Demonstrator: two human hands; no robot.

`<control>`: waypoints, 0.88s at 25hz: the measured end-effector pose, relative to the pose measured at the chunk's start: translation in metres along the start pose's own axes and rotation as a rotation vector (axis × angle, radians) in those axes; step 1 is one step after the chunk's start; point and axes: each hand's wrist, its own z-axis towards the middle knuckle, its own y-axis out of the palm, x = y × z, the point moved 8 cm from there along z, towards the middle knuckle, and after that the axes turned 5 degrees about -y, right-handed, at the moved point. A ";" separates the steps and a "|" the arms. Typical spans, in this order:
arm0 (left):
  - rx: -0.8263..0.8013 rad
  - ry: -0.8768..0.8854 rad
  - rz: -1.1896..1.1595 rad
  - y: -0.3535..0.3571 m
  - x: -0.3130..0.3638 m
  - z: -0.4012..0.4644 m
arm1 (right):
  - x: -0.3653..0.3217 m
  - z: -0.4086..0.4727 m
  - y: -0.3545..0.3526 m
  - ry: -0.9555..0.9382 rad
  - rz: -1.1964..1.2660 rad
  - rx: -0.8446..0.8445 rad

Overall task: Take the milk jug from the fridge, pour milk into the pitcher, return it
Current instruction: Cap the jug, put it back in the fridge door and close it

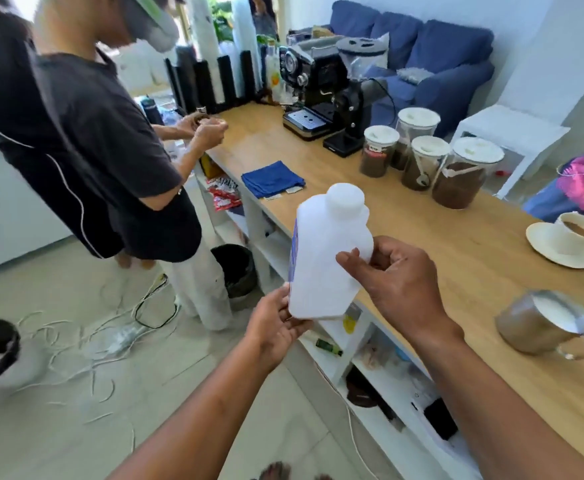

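Note:
The white plastic milk jug (321, 258), capped and with a blue label on its left side, is held in the air beside the wooden counter's near edge. My right hand (394, 282) grips its handle side from the right. My left hand (276, 327) supports the bottom left corner with its fingers curled under it. The steel pitcher (543, 323) stands on the counter at the right, with white milk inside and its handle toward me. The fridge is out of view.
Another person (93, 150) stands left of the wooden counter (456, 258). On the counter are a coffee machine (314, 88), a blue cloth (272, 179), several jars (422, 161) and a cup on a saucer (567, 237). Bins (236, 271) and cables lie on the floor.

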 end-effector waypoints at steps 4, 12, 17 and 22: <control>0.110 0.075 -0.151 -0.048 -0.001 -0.025 | -0.014 -0.002 0.046 -0.056 0.079 -0.153; 0.340 0.226 -0.447 -0.166 -0.013 -0.093 | -0.076 -0.044 0.158 -0.216 0.141 -0.527; 0.429 0.354 -0.603 -0.240 -0.016 -0.158 | -0.136 -0.093 0.229 -0.344 0.185 -0.693; 0.524 0.420 -0.714 -0.317 -0.025 -0.220 | -0.192 -0.155 0.293 -0.404 0.226 -0.839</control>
